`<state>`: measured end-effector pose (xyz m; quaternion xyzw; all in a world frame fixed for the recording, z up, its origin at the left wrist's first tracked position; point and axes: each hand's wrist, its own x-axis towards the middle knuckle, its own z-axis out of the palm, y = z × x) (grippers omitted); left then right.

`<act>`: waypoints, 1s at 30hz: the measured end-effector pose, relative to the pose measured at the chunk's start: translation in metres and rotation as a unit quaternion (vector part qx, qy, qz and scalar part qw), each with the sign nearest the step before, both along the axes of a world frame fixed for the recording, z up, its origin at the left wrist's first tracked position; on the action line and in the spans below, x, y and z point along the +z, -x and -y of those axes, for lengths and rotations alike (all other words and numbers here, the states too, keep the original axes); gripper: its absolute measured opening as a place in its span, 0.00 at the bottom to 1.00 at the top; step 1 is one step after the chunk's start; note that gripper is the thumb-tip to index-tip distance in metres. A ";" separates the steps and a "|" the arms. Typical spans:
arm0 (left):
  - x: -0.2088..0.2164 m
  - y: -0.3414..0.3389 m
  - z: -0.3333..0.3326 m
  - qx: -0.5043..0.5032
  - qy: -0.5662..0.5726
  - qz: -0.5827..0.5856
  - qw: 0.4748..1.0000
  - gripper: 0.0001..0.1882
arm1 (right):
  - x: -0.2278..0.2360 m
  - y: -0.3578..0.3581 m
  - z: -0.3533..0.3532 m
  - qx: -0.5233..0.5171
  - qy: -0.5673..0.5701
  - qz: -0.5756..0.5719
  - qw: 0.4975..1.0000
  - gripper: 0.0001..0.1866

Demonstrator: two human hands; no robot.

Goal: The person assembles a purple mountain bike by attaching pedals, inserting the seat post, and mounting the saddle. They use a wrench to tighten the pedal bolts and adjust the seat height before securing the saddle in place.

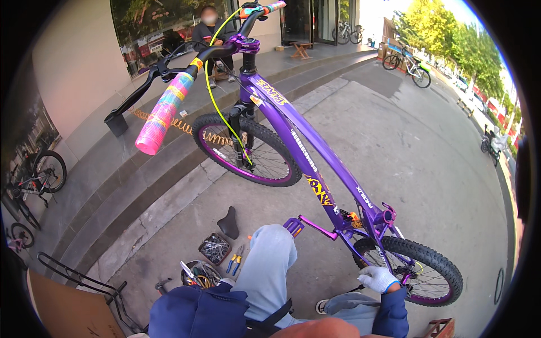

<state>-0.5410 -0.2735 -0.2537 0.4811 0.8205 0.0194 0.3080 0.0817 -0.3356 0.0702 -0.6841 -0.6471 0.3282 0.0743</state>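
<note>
A purple bicycle (301, 146) stands in front of me without a saddle. My right hand (377, 279), in a white glove, is beside its rear wheel (420, 270); the fingers look curled, and a thin dark piece shows near their tips. Only a white bit of my left hand (226, 281) shows past the blue sleeve (197, 310); its fingers are hidden. It is nearest to a round container (216, 275) of tools and blue-yellow pliers (237, 263). The purple pedal (293, 226) is next to my knee.
A black saddle (228, 223) and a tray (203, 254) of small metal parts lie on the pavement. A hammer (163, 284) lies farther left. Behind the front wheel, an orange coiled hose (180, 125) crosses the steps (141, 183). A person (209, 34) sits beyond the handlebar.
</note>
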 end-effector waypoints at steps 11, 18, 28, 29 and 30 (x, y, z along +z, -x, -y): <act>0.285 -0.103 -0.311 0.018 -0.343 0.635 0.692 0.26 | 0.041 0.037 -0.020 -0.076 -0.208 -0.078 0.972 0.13; 0.489 -0.180 -0.384 -0.044 -0.323 0.764 0.557 0.45 | 0.077 0.042 -0.036 -0.197 -0.552 0.081 0.806 0.18; 0.497 -0.233 -0.431 -0.011 -0.352 0.832 0.427 0.23 | 0.062 0.043 -0.079 -0.194 -0.481 -0.032 0.854 0.44; 0.496 -0.234 -0.433 0.008 -0.373 0.816 0.442 0.23 | 0.062 0.046 -0.086 -0.184 -0.494 0.009 0.850 0.43; 0.496 -0.234 -0.433 -0.007 -0.388 0.814 0.431 0.22 | 0.063 0.046 -0.091 -0.198 -0.494 -0.012 0.846 0.41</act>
